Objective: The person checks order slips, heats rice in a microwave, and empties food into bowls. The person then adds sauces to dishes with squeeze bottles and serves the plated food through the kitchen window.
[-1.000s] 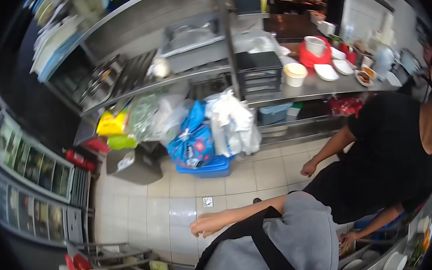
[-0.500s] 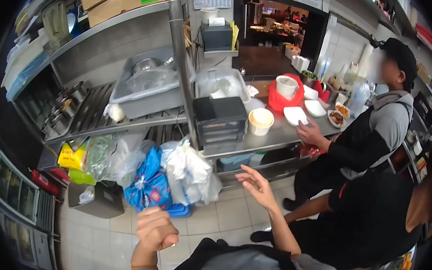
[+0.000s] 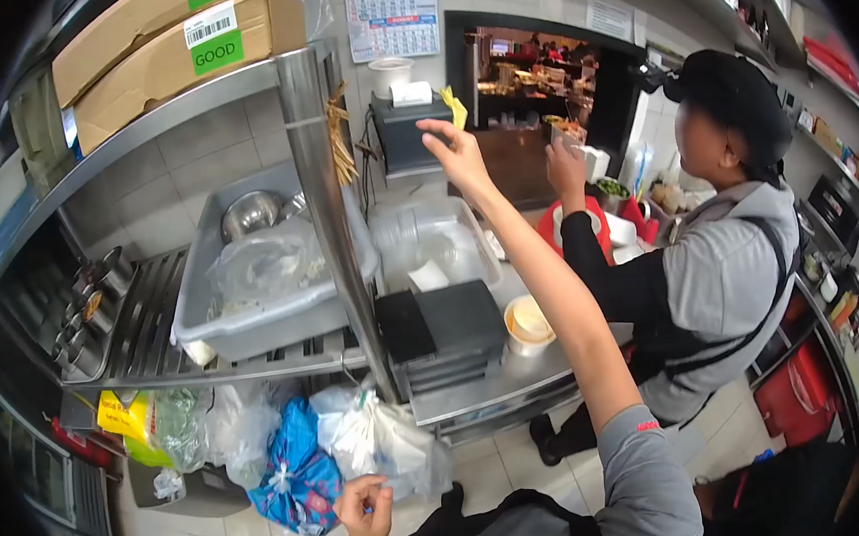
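My right hand (image 3: 454, 157) is raised at the end of an outstretched arm, fingers extended and holding nothing. It appears in front of the dark box-shaped device (image 3: 410, 135), close to the yellow paper slips (image 3: 454, 109). A white roll or slip (image 3: 411, 93) and a white tub (image 3: 391, 76) sit on top of that device. Low in front of my body, my left hand (image 3: 365, 507) has loosely curled fingers with the thumb apart; nothing shows in it. Behind it are a blue patterned bag (image 3: 297, 476) and a white plastic bag (image 3: 381, 436).
A steel shelf post (image 3: 331, 215) stands left of my right arm. The shelf carries a grey tub (image 3: 194, 314) with a metal bowl (image 3: 251, 213). A co-worker (image 3: 719, 278) stands close on the right, one hand (image 3: 567, 166) raised. A cream-coloured tub (image 3: 529, 323) is on the counter.
My right hand has risen from waist height toward the dark device. My left hand has lowered and loosened from a fist. The co-worker's hand has moved up from the white dishes.
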`<state>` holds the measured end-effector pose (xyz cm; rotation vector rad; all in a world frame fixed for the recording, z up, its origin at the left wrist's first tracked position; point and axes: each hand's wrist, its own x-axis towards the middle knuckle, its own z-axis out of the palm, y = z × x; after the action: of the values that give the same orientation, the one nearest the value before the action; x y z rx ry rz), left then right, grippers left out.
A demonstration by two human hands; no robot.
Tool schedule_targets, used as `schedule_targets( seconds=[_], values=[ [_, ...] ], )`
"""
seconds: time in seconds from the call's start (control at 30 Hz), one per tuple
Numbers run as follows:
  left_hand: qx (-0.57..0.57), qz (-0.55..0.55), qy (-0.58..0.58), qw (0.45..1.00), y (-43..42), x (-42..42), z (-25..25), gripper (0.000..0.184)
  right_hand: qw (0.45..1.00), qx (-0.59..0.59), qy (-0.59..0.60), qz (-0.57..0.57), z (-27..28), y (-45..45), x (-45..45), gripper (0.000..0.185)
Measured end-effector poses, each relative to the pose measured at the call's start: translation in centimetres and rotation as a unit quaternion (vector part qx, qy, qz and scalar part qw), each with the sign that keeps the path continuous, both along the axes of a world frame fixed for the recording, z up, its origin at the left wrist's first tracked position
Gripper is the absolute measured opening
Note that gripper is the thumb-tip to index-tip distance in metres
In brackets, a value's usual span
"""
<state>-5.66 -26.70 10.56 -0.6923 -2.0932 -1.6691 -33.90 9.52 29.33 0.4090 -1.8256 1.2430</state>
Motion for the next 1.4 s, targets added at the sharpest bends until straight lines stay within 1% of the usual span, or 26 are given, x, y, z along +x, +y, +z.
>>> schedule_targets(
  seconds=[0.03,0.1,0.17,0.23,0.37,0.43,0.5,0.53,0.57,0.63,0.7,0.77,0.8,0.83,0.9,0.97,1.03,1.07,1.1,1.17,1.23,1.27,1.3,1.33,1.37,1.4],
  values=[
    [-0.019,0.000,0.009,1.000,0.5,-1.0,0.6,0.006,0.999,0.001,0.017,-0.028,0.3,1.6,-4.6,0.022],
    [-0.041,-0.015,0.030,0.999,1.5,-2.8,1.5,0.003,0.999,-0.021,-0.018,-0.047,0.8,4.4,-10.9,0.020],
    [-0.046,-0.057,0.056,0.996,2.4,-4.4,2.7,0.001,0.986,-0.036,-0.127,-0.100,1.7,6.1,-13.7,0.023],
    [-0.066,-0.099,0.046,0.992,3.1,-5.6,3.2,0.005,0.962,0.094,-0.122,-0.224,1.8,8.0,-16.7,0.028],
    [-0.152,-0.150,0.013,0.977,5.3,-7.6,4.1,0.009,0.971,-0.050,-0.226,-0.054,3.4,8.4,-16.3,0.027],
    [-0.193,-0.155,0.016,0.969,7.3,-8.7,4.7,0.010,0.971,-0.072,-0.225,-0.015,3.9,8.0,-15.8,0.027],
    [-0.177,-0.143,0.063,0.972,9.6,-10.6,4.3,0.010,0.985,-0.068,-0.158,0.017,4.0,7.7,-15.4,0.028],
    [-0.177,-0.133,0.063,0.973,11.3,-11.8,5.0,0.010,0.995,-0.064,-0.067,0.023,3.8,7.1,-14.9,0.027],
    [-0.178,-0.123,0.065,0.974,13.3,-13.3,5.9,0.010,0.997,-0.061,0.029,0.029,3.7,6.3,-13.8,0.026],
    [-0.192,-0.093,0.110,0.971,17.9,-17.2,5.8,0.017,0.982,-0.122,0.127,0.060,3.5,3.4,-7.6,0.019],
    [-0.261,-0.008,0.144,0.954,22.7,-22.2,3.6,0.024,0.967,-0.208,0.118,0.083,1.0,0.5,-0.7,0.012],
    [-0.447,0.012,0.023,0.894,26.7,-26.3,2.5,0.028,0.969,-0.213,0.087,0.092,-2.5,-1.2,6.5,0.009],
    [-0.508,0.003,-0.012,0.861,28.3,-28.4,1.0,0.031,0.964,-0.226,0.057,0.125,-3.9,-1.9,10.3,0.011],
    [-0.538,-0.004,-0.035,0.842,28.6,-29.8,-0.5,0.034,0.974,-0.201,0.052,0.093,-5.5,-2.2,13.5,0.011],
    [-0.546,-0.013,-0.042,0.837,29.5,-32.1,-2.8,0.040,0.998,-0.016,0.040,0.053,-7.6,-0.7,18.8,0.021],
    [-0.544,-0.024,-0.046,0.838,30.6,-33.8,-3.9,0.046,0.994,-0.026,0.001,0.108,-8.6,0.2,23.3,0.030],
    [-0.539,-0.033,-0.054,0.840,31.1,-34.9,-4.7,0.053,0.993,-0.072,-0.052,0.076,-9.2,1.3,27.5,0.035],
    [-0.538,-0.021,-0.034,0.842,31.4,-37.8,-7.2,0.062,0.996,-0.072,-0.035,0.027,-9.0,2.0,29.5,0.036],
    [-0.525,-0.006,-0.028,0.850,31.2,-37.4,-6.7,0.063,0.994,-0.093,-0.048,0.013,-9.5,3.0,31.5,0.036],
    [-0.516,-0.007,0.001,0.857,31.2,-39.4,-8.3,0.059,0.985,-0.173,0.016,-0.009,-10.5,4.2,34.7,0.032],
    [-0.505,-0.011,0.025,0.863,30.8,-39.8,-8.1,0.051,0.969,-0.216,0.058,-0.104,-11.9,5.4,36.8,0.023],
    [-0.461,-0.020,0.061,0.885,30.5,-39.9,-8.3,0.046,0.958,-0.237,0.061,-0.147,-12.8,6.0,37.5,0.015],
    [-0.463,-0.045,0.044,0.884,30.0,-38.0,-5.9,0.046,0.943,-0.272,0.045,-0.184,-13.6,6.5,38.0,0.015],
    [-0.446,-0.009,0.066,0.892,29.8,-37.8,-5.5,0.049,0.934,-0.302,0.030,-0.190,-14.6,7.0,38.3,0.014],
    [-0.400,-0.024,0.111,0.910,29.2,-39.7,-6.4,0.054,0.924,-0.330,0.017,-0.192,-15.4,7.6,38.5,0.014],
    [-0.329,-0.003,0.162,0.930,28.7,-38.5,-5.1,0.057,0.923,-0.335,-0.003,-0.187,-16.1,8.1,38.5,0.013]
  ],
)
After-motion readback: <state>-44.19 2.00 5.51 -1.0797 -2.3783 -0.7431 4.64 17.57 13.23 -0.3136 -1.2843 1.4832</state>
